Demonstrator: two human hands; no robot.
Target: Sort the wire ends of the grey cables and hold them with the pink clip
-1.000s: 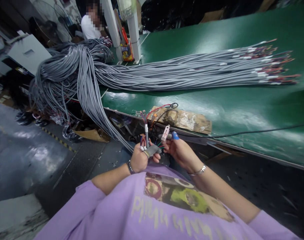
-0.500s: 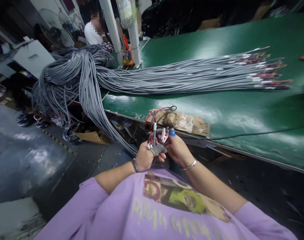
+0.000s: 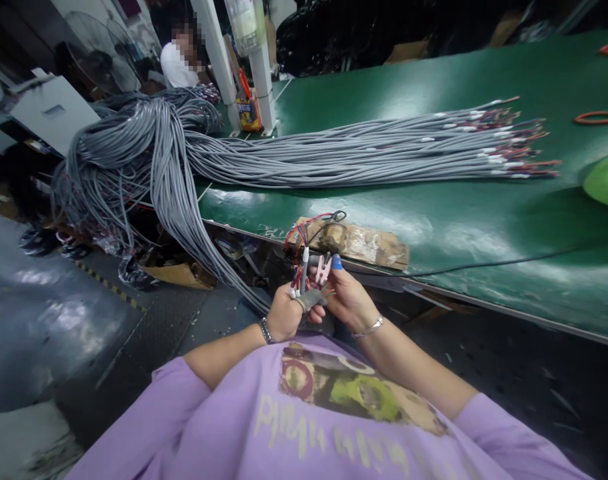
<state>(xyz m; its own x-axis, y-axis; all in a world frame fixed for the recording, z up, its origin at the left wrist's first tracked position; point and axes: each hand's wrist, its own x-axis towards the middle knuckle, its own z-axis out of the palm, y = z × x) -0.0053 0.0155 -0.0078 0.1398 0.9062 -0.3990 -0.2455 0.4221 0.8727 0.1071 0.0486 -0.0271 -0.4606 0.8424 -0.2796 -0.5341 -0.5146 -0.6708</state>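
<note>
Gray cables (image 3: 194,233) in clenched left fingers (image 3: 315,314), pink clip (image 3: 323,271) in pinching right fingers (image 3: 337,264), box (image 3: 180,275) contents unclear

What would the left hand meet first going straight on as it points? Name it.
Probably the right hand, close ahead of the left hand, though depth between them is hard to judge.

We see grey cables (image 3: 334,157) with white collars (image 3: 305,254) and red-and-blue wires (image 3: 297,272), a pale pink clip (image 3: 323,270), a blue thumb cover (image 3: 337,262), our lilac shirt (image 3: 224,413) printed in lime and brown, a green tabletop (image 3: 459,220), and black-and-yellow striped floor tape (image 3: 110,285).
</note>
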